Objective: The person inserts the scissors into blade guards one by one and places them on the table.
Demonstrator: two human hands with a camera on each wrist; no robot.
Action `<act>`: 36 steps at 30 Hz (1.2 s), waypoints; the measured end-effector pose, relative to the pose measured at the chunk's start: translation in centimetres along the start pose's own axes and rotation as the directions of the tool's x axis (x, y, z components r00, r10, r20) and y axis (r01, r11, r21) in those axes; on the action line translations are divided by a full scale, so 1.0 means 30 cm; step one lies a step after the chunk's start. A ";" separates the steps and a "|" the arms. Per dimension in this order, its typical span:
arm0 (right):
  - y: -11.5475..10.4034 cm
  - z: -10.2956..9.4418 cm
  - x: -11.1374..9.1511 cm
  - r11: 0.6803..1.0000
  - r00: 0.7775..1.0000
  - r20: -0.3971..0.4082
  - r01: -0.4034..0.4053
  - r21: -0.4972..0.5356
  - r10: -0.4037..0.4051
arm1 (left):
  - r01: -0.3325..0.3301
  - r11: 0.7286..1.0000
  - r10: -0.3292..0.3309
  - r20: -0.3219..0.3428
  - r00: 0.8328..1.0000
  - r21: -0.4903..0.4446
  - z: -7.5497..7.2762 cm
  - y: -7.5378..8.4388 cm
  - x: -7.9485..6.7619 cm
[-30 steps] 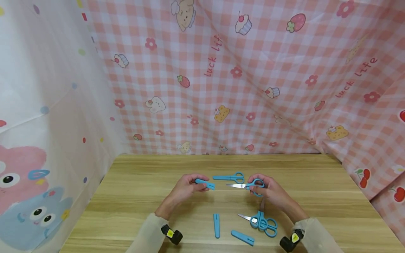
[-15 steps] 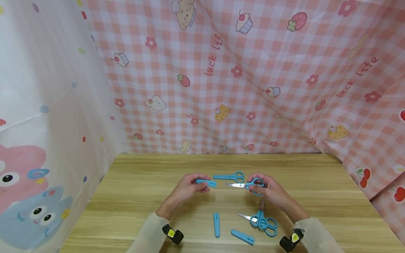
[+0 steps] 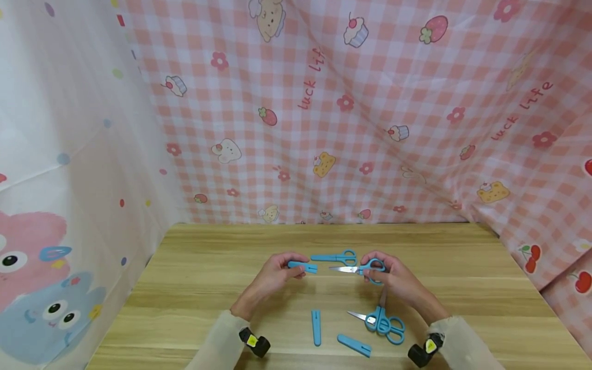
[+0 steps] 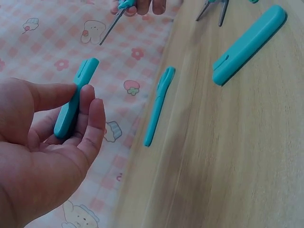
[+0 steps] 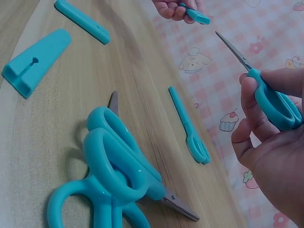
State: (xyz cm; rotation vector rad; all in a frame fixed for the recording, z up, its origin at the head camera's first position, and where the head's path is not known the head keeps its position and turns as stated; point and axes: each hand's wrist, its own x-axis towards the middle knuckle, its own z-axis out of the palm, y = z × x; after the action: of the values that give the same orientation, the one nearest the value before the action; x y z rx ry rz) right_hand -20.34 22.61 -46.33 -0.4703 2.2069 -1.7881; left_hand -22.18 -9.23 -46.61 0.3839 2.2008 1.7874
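My left hand [image 3: 277, 272] pinches a blue scissors cover [image 4: 76, 99] between thumb and fingers, its slotted end facing right. Opposite it, my right hand [image 3: 390, 275] grips a pair of blue-handled scissors [image 5: 273, 102] by the finger loops. The closed metal blades [image 3: 343, 269] point left at the cover's slotted end, with a small gap between them. Both things are held up above the table. Just behind them lies a third item, scissors with their blades inside a cover [image 3: 334, 258].
On the wooden table [image 3: 208, 288], two more uncovered scissors [image 3: 381, 321] lie crossed in a pile near my right forearm. Two loose blue covers, one upright in view [image 3: 316, 327] and one slanted [image 3: 354, 345], lie at the front. A checked cloth [image 3: 296, 128] hangs behind the table.
The cover in my left hand has turned from slanted to nearly level and shifted slightly right, toward the blade tips. My right hand with the scissors has barely moved.
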 end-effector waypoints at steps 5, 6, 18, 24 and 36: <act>-0.004 0.008 0.002 1.000 1.000 -0.011 -0.012 -0.004 0.012 | -0.009 1.000 0.009 -0.002 1.000 -0.016 0.009 -0.004 0.004; -0.004 0.010 0.002 1.000 1.000 -0.013 -0.015 -0.003 0.015 | -0.012 1.000 0.012 -0.007 1.000 -0.017 0.011 -0.002 0.004; -0.001 0.017 0.003 1.000 1.000 -0.026 -0.009 0.008 0.009 | -0.018 0.998 0.017 -0.015 1.000 -0.065 0.024 0.006 -0.002; -0.008 0.023 0.002 1.000 0.999 -0.031 -0.007 0.015 0.008 | -0.009 0.997 0.010 0.005 1.000 -0.077 0.029 0.002 0.000; -0.007 0.026 0.002 1.000 0.999 -0.033 0.003 0.020 -0.002 | -0.005 0.994 0.008 0.032 0.999 -0.112 0.034 0.000 -0.004</act>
State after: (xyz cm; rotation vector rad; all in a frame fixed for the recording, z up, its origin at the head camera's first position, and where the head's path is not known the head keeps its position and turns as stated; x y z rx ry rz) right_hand -20.07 21.83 -46.27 -0.4423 2.2084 -1.8306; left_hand -21.68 -8.34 -46.80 0.3931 2.0680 1.8843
